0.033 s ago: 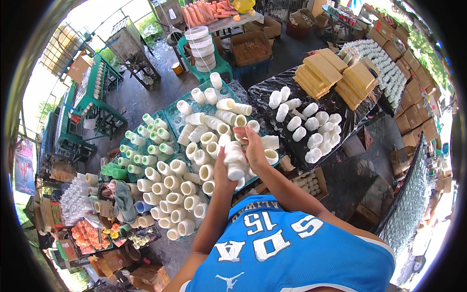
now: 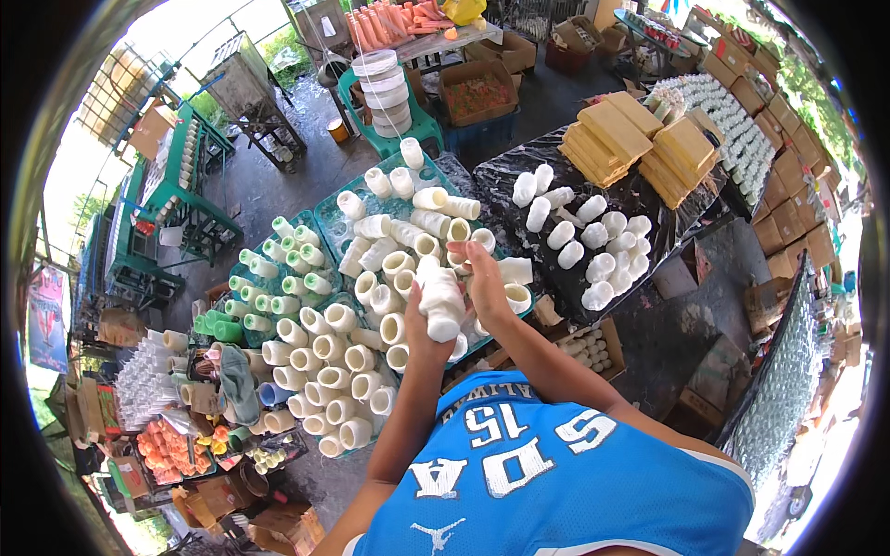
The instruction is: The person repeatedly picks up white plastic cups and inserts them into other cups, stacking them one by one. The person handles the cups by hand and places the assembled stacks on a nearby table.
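Just in front of my chest, my left hand (image 2: 418, 320) is wrapped round a white, ridged, candle-like cylinder (image 2: 441, 302). It is held tilted, with its smooth rounded end toward me. My right hand (image 2: 483, 285) stands close on its right side, fingers stretched and slightly curved, gripping nothing that I can see. Beyond and left of my hands, a green tray (image 2: 326, 215) bears many off-white hollow cylinders (image 2: 399, 263), some standing, some lying. More hollow cylinders (image 2: 332, 347) fill the nearer left tray.
Green-tinted cylinders (image 2: 264, 267) stand farther left. On the right, a black-covered table (image 2: 505, 190) holds white ridged pieces (image 2: 615, 224) and stacked yellowish slabs (image 2: 607, 139). A green chair (image 2: 422, 139) carries stacked white rounds. An open carton (image 2: 612, 350) sits beside my right forearm.
The white cylinder has turned and shifted slightly left and upward in my left hand. My right hand has stayed nearly in place, with its fingers a little farther from the cylinder.
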A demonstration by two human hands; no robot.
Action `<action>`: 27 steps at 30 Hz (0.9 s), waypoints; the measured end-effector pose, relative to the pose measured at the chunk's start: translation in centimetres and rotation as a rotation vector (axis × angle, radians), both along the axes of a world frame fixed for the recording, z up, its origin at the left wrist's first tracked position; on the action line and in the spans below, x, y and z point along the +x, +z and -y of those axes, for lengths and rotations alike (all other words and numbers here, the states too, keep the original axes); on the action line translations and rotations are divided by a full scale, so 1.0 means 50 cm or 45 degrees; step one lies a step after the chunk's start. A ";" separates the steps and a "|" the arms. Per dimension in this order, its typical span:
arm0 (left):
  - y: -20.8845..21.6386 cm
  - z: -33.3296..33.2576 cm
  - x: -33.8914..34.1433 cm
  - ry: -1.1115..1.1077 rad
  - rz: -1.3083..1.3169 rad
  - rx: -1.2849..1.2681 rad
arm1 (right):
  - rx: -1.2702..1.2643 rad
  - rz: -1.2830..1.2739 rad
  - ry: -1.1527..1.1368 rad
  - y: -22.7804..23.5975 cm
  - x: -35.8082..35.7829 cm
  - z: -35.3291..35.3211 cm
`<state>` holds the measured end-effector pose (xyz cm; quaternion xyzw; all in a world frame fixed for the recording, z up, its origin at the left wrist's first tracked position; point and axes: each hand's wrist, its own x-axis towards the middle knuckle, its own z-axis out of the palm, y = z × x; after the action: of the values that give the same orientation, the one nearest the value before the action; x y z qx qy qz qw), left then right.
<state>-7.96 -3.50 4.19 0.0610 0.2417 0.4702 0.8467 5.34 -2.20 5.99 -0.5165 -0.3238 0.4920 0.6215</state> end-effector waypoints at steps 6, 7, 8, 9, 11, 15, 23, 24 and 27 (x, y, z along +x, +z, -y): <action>-0.016 0.019 0.020 0.147 -0.315 0.256 | -0.065 -0.039 0.137 0.010 -0.043 0.039; 0.004 0.014 0.026 0.150 -0.458 0.421 | -0.065 -0.058 0.135 0.022 -0.035 0.033; 0.020 0.004 0.030 0.147 -0.438 0.337 | 0.027 0.328 0.030 -0.029 -0.032 0.016; 0.035 0.008 0.025 0.161 -0.431 0.355 | 0.053 0.310 0.036 -0.020 -0.037 0.021; 0.061 0.017 0.017 0.195 -0.412 0.389 | 0.102 0.281 0.051 0.031 -0.043 0.037; -0.003 -0.011 0.002 0.286 -0.688 0.434 | 0.192 0.073 0.022 0.025 -0.038 0.037; -0.009 -0.007 -0.029 0.381 -0.569 0.339 | 0.016 -0.051 0.120 -0.003 -0.002 0.036; -0.030 -0.013 -0.037 0.343 -0.552 0.334 | -0.011 -0.044 0.116 -0.003 -0.002 0.036; -0.045 -0.014 -0.039 0.279 -0.551 0.300 | -0.029 -0.079 0.036 -0.006 -0.008 0.042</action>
<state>-9.91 -2.82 1.96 0.2317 0.3657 0.5599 0.7064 4.94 -4.28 5.67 -0.5035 -0.3060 0.5201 0.6183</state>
